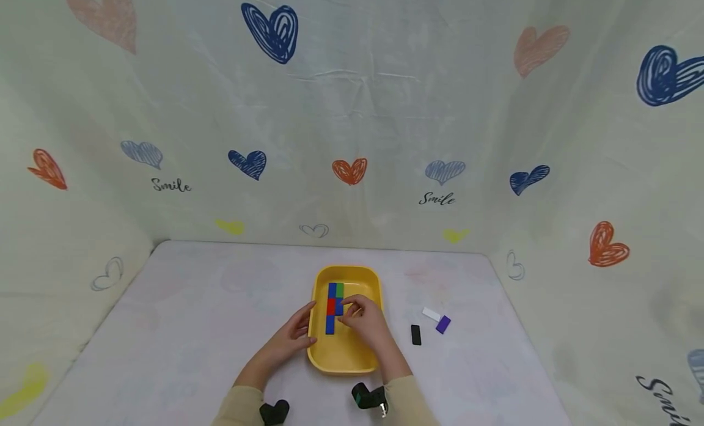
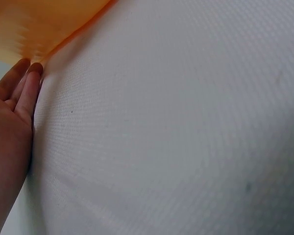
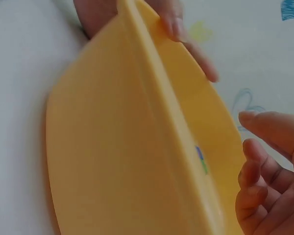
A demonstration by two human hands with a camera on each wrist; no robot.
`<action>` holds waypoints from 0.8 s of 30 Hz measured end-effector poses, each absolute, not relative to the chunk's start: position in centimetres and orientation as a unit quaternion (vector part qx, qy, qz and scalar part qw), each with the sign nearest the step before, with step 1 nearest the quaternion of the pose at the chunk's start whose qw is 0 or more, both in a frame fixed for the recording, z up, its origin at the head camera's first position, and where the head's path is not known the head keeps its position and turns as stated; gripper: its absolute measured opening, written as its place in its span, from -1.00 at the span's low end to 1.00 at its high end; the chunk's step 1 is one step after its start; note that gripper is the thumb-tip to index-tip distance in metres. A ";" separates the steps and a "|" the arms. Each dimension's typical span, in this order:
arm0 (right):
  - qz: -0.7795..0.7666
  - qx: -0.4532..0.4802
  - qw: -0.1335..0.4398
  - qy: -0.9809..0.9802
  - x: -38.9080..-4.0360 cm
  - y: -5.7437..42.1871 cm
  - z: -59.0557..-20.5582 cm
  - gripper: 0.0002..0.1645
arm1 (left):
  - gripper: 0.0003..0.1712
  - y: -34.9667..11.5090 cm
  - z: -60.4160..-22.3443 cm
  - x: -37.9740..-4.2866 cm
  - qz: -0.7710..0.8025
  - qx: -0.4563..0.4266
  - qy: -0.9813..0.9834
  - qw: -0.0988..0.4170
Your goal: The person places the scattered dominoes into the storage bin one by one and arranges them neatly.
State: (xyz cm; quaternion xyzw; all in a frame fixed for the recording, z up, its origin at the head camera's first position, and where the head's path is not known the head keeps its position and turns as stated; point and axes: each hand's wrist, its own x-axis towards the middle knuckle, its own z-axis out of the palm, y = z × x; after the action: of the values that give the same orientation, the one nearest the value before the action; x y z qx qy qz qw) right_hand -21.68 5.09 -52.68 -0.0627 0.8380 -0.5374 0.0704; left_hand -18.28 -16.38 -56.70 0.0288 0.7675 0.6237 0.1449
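In the head view, a yellow tray (image 1: 352,359) holds small coloured blocks set edge to edge in two columns. The left column has a blue block (image 1: 332,290), a red block (image 1: 331,307) and another blue block (image 1: 330,326). Beside them are a green block (image 1: 340,289) and a blue one (image 1: 338,310). My left hand (image 1: 287,339) touches the tray's left side, its fingers fairly straight along the outer wall in the left wrist view. Over the tray, my right hand (image 1: 365,322) hovers by the right column, thumb and forefinger apart, nothing visible between them.
Right of the tray, a white block (image 1: 431,314), a purple block (image 1: 443,324) and a black block (image 1: 415,335) lie on the white table (image 1: 220,304). A curtain printed with hearts (image 1: 352,108) encloses the back and sides.
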 end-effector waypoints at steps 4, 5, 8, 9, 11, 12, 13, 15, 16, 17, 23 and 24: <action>-0.545 -0.064 0.069 0.833 -21.4 6.1 -52.0 -0.61 | -0.06 -16.4 -56.6 -18.2 0.624 0.024 0.768 0.143; -0.547 -0.067 0.068 0.831 -21.3 6.4 -51.9 -0.60 | -0.06 -16.4 -56.7 -18.2 0.626 0.024 0.766 0.144; -0.551 -0.067 0.067 0.829 -21.0 7.4 -51.5 -0.58 | -0.05 -16.4 -56.8 -18.3 0.628 0.025 0.764 0.145; -0.551 -0.066 0.064 0.829 -21.0 7.9 -51.5 -0.58 | -0.05 -16.4 -56.8 -18.3 0.629 0.025 0.763 0.145; -0.551 -0.060 0.062 0.830 -20.8 8.8 -51.3 -0.58 | -0.05 -16.3 -56.9 -18.3 0.629 0.023 0.764 0.143; -0.551 -0.057 0.061 0.831 -20.7 9.3 -51.3 -0.58 | -0.05 -16.3 -56.9 -18.3 0.629 0.023 0.764 0.143; -0.549 -0.053 0.058 0.832 -20.7 9.8 -51.4 -0.57 | -0.05 -16.3 -56.9 -18.3 0.630 0.022 0.763 0.142; -0.551 -0.046 0.052 0.832 -20.5 10.9 -51.7 -0.57 | -0.05 -16.3 -56.9 -18.3 0.630 0.020 0.763 0.141; -0.552 -0.040 0.048 0.831 -20.4 11.4 -51.9 -0.56 | -0.05 -16.3 -56.9 -18.2 0.629 0.020 0.764 0.141; -0.554 -0.035 0.043 0.830 -20.4 12.0 -52.1 -0.56 | -0.06 -16.3 -56.9 -18.2 0.629 0.020 0.764 0.141; -0.560 0.008 0.032 0.828 -19.9 14.9 -53.9 -0.56 | -0.06 -16.2 -56.8 -18.3 0.624 0.020 0.769 0.138; -0.559 0.013 0.031 0.829 -19.8 15.4 -54.2 -0.55 | -0.06 -16.2 -56.8 -18.3 0.623 0.019 0.770 0.138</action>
State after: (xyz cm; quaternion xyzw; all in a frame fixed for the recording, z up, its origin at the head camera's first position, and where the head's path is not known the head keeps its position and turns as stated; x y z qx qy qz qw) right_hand -19.78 15.35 -54.17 0.0132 0.8286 -0.5588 0.0309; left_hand -18.33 -16.20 -56.84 0.0189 0.7700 0.6227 0.1381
